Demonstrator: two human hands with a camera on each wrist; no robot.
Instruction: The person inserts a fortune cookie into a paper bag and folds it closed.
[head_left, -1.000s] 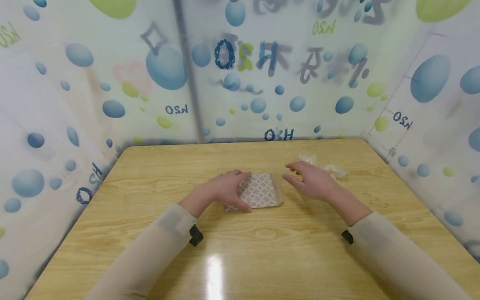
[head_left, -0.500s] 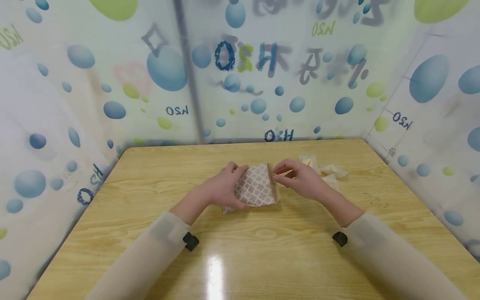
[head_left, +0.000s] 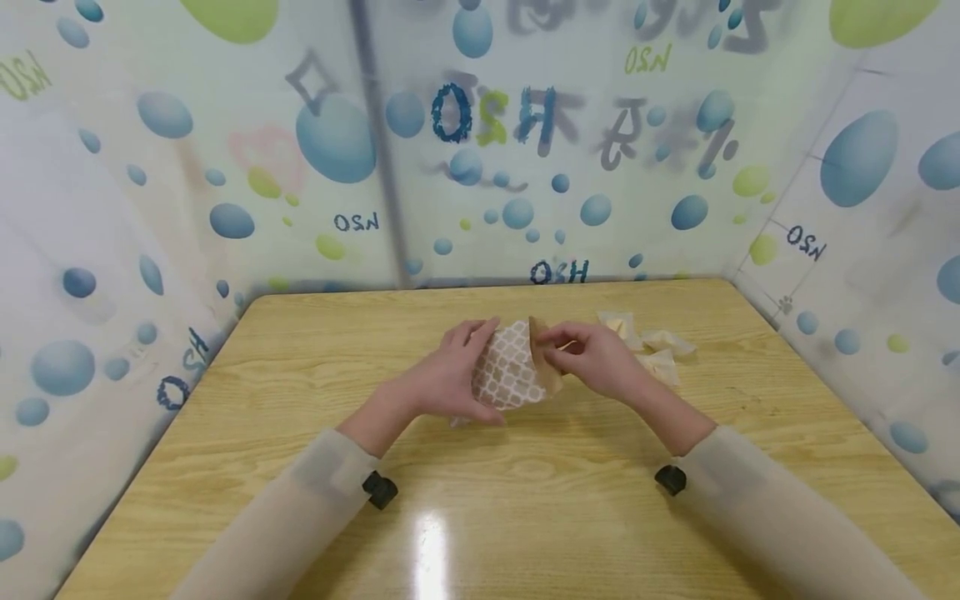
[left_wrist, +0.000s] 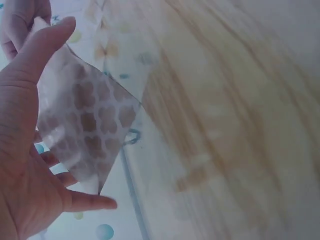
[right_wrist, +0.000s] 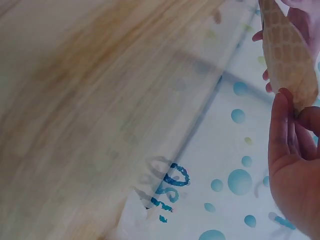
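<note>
A small paper bag [head_left: 508, 367] with a white lattice pattern on grey-beige is raised off the table, its brown mouth edge facing right. My left hand [head_left: 447, 375] grips it from the left, with the thumb on one edge and the fingers on the other. At the bag's mouth, my right hand [head_left: 600, 358] pinches the edge between thumb and fingertips. The right wrist view shows this pinch on the lower end of the bag [right_wrist: 290, 60]. In the left wrist view the bag [left_wrist: 90, 115] spans the space between thumb and fingers. Its inside is hidden.
Several small translucent packets [head_left: 660, 367] with pale contents lie behind my right hand on the wooden table [head_left: 480, 500]. A wall covering with blue and green bubbles [head_left: 517, 212] closes off the back and both sides.
My right hand has moved left to the bag's mouth and now pinches its edge. The left hand has raised and tilted the bag, which earlier lay flat. The packets have stayed put.
</note>
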